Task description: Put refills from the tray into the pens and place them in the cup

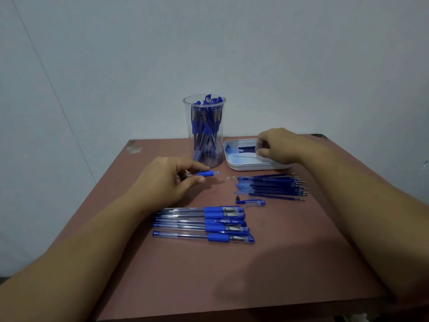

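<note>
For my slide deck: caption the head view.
With pen in left hand, right hand pinches a refill in the tray.

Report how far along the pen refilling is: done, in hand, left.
Done: the cup is packed with blue pens. In hand: the left hand holds an open pen barrel while the right hand pinches a refill in the tray; a loose cap lies nearby. Left: five capped pens lie in a row nearest the person. A pile of refills beside the tray may be spent ones; I cannot tell.
</note>
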